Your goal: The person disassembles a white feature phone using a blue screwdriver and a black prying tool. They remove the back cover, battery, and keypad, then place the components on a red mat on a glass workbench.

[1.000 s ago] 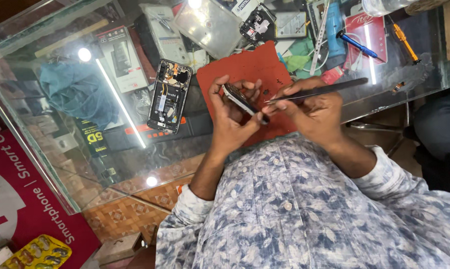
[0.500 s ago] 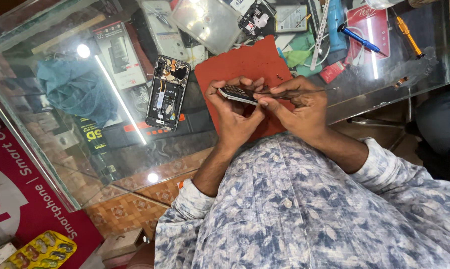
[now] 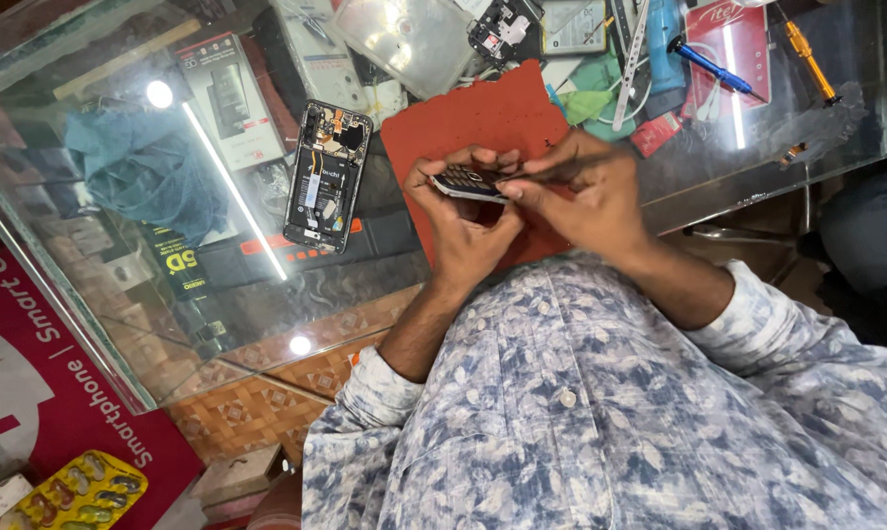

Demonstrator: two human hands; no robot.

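- The left hand (image 3: 468, 221) holds a small keypad phone (image 3: 468, 183) just above the red mat (image 3: 463, 123). Its fingers are curled shut around the phone's edges.
- The right hand (image 3: 581, 191) pinches a thin dark tool (image 3: 537, 175). The tip of the tool touches the phone's right end.
- I think the tool is a small screwdriver or a pry stick, but it is too thin and dark to be sure.
- The phone looks small and light. One hand can hold it with ease.
- It is hard and stiff, so it will not bend. Its smooth shell could slip if the grip is loose.
- It looks easy to break too. The keys and the little parts inside could crack if the tool is pushed hard.
- The best place to hold it is by the long sides, as the left hand does now. That keeps the face and the end free for the tool.
- An open phone (image 3: 326, 177) with its back off lies on the glass table (image 3: 120, 294), to the left of the mat and well apart from the hands.
- A blue pen (image 3: 710, 61) and an orange screwdriver (image 3: 808, 49) lie at the far side of the table.
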